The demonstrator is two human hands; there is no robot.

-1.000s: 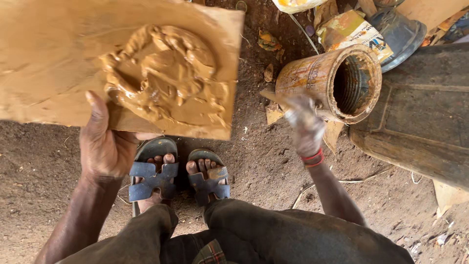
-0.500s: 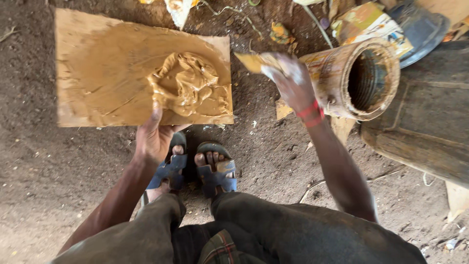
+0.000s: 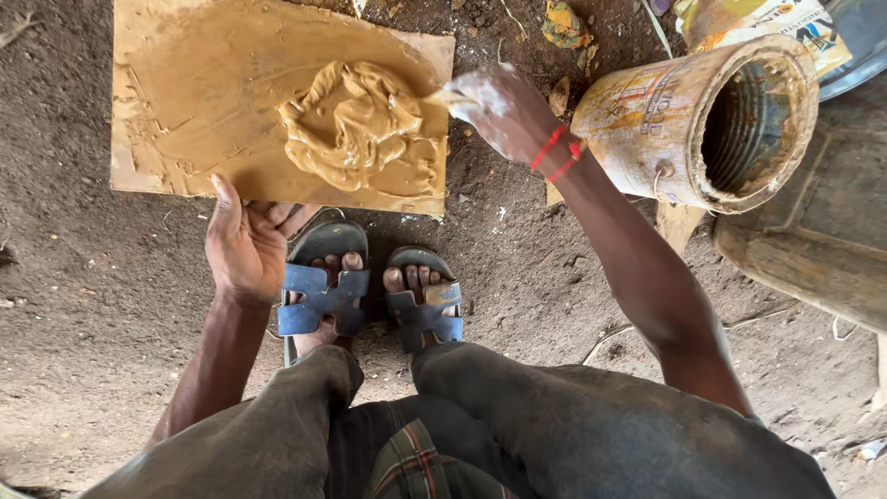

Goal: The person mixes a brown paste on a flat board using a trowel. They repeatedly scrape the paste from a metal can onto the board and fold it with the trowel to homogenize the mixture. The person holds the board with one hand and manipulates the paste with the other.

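One paste-smeared board [image 3: 194, 111], left hand [image 3: 245, 245] gripping its edge, right hand [image 3: 504, 111] closed on one scraper [image 3: 448, 97], one tin [image 3: 702, 120], two sandals [image 3: 374, 291].

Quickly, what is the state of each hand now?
Left hand: holding the board by its edge.
Right hand: closed on a small scraper.

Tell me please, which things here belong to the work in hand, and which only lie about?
In use:
- left hand holding the board
- tan paste heaped on it
- right hand with a small spreader at the paste

Lying about:
- smeared can on its side
- scraps on the dirt
- printed bag
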